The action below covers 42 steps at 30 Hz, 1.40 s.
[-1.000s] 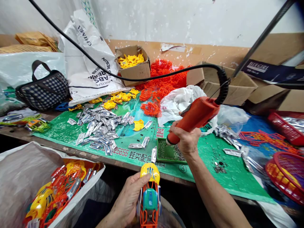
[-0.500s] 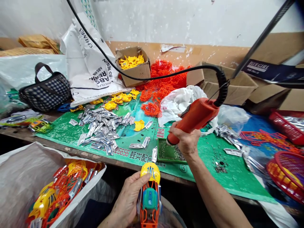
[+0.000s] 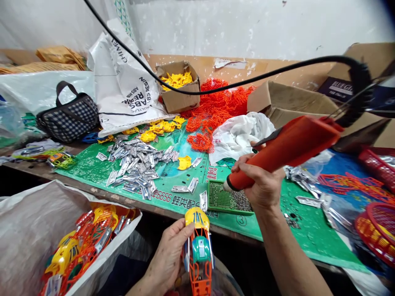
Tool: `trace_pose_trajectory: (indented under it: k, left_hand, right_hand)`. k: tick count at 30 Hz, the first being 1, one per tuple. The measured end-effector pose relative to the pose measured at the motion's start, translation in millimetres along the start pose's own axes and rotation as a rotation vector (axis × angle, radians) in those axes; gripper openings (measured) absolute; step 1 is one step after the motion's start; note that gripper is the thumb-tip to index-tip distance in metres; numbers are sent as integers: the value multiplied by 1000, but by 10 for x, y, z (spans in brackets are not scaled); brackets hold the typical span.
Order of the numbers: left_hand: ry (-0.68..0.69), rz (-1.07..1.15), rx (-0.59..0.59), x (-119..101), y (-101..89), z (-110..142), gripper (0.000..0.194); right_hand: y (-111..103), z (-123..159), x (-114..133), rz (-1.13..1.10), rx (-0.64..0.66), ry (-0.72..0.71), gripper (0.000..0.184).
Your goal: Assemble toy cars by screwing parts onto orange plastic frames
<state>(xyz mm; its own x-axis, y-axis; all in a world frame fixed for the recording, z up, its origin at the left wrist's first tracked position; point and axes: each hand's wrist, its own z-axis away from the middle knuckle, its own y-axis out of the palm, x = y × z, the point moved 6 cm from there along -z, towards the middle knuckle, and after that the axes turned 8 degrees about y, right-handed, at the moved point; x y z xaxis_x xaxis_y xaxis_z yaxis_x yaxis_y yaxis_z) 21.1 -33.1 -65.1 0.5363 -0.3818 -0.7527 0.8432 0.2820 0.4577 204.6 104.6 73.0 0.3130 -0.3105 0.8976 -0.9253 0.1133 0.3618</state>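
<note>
My left hand (image 3: 168, 255) grips a toy car body (image 3: 200, 250) with a yellow front, an orange lattice frame and a green middle part, held just off the table's front edge. My right hand (image 3: 265, 181) is wrapped round a red electric screwdriver (image 3: 280, 154), tilted so its pale tip points down and left. That tip is over the green perforated tray (image 3: 217, 197), whose right part holds many small screws. Whether the tip touches the screws cannot be made out. A silver strip part (image 3: 203, 201) lies between the tray and the toy car body.
Silver parts (image 3: 135, 164) lie heaped on the green mat (image 3: 92, 160), with yellow parts behind. A white sack (image 3: 29, 222) of toy bodies stands front left. Orange frames (image 3: 216, 107) pile at the back. Red baskets (image 3: 375, 230) stand right; a black cable (image 3: 234, 84) arcs overhead.
The screwdriver has swung lower, with its rear end now farther right and nearer, and its cable has followed. The toy car body stays in my left hand. The whole view has shifted slightly.
</note>
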Motion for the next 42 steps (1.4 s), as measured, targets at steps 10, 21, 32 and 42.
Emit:
trace_pose_trajectory:
  k: [10,21,32,42]
  left_hand:
    - [41,32,-15,33,30,-49,30]
    - [43,52,11,65,13,-42,34]
    - [63,22,5,24,25,-56,37]
    - [65,17,-14,26,29,-41,28]
  right_hand:
    - [368,611,-5,-213,295,253,33]
    - [463,712,-218,-177,307,297,23]
    - [468,756,-307,-144,328,328,10]
    - [469,743,-267,-156,358,301,10]
